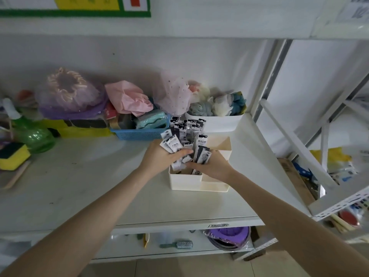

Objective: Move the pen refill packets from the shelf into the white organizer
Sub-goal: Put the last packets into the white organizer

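The white organizer (184,181) stands on the shelf right of centre, its front compartment open at the top. Black-and-white pen refill packets (184,132) stand bunched upright in and over it, reaching back towards a white bin. My left hand (159,154) grips a fan of these packets from the left, just above the organizer's rim. My right hand (213,166) holds the bunch from the right, fingers curled round the lower ends over the compartment. The packets' lower ends are hidden by my hands.
A blue basket (139,134) with cloths sits just behind the left hand. A white bin (217,121) of bath puffs stands behind the organizer. A green spray bottle (30,132) and a yellow sponge (12,156) are at far left. Shelf uprights (265,80) rise on the right.
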